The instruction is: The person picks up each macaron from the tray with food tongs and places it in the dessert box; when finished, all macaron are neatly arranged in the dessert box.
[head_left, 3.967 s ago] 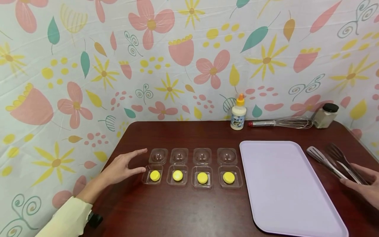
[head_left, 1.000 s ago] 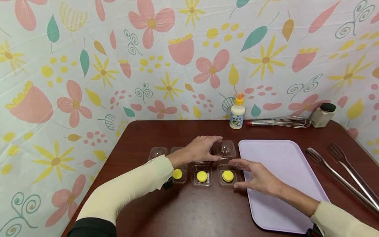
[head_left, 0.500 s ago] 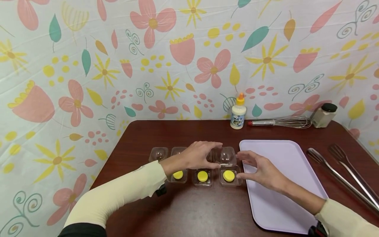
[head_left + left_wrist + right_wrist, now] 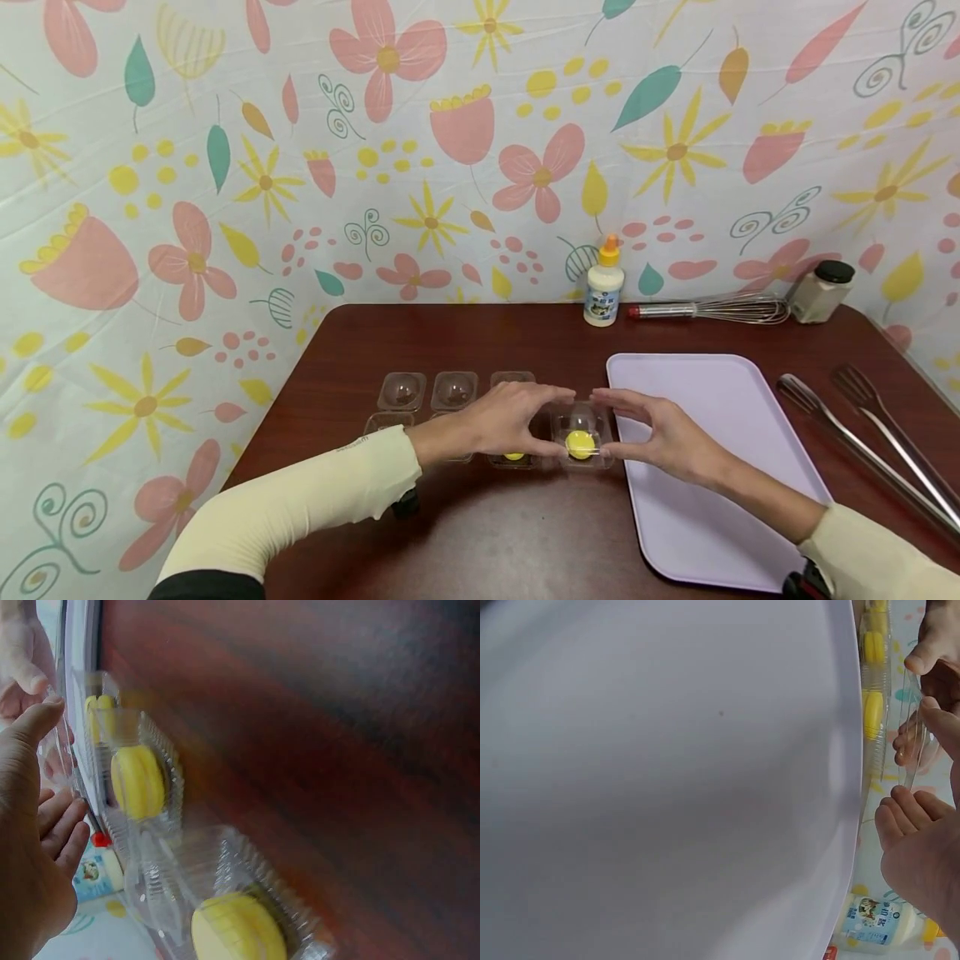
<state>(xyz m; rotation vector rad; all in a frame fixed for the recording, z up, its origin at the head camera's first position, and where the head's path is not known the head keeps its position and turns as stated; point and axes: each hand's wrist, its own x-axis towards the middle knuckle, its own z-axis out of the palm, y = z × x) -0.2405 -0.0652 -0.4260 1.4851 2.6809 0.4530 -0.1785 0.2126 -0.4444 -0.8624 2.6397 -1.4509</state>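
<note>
My left hand point(image 4: 510, 417) and right hand point(image 4: 663, 433) pinch opposite edges of a clear plastic lid point(image 4: 911, 735), each with the thumb at its front edge and fingers at its back edge. The lid is tilted over the rightmost clear box, above a yellow macaron point(image 4: 580, 446) in its base. To the left, more boxes of the row stand with lids folded back, such as the far-left lid point(image 4: 401, 392) and its neighbour point(image 4: 455, 390). My left hand and sleeve partly hide their bases. Yellow macarons point(image 4: 139, 782) sit inside them in the left wrist view.
A lilac tray point(image 4: 720, 500) lies right of the boxes, under my right forearm. Metal tongs point(image 4: 832, 433) lie beyond it. A squeeze bottle point(image 4: 603, 292), a whisk point(image 4: 720, 310) and a black-capped jar point(image 4: 821, 293) stand or lie along the back edge by the patterned cloth.
Earlier my right hand was at the tongs and my left beside the far-left box. Both moved to the rightmost box, took hold of its lid and swung it forward over the base.
</note>
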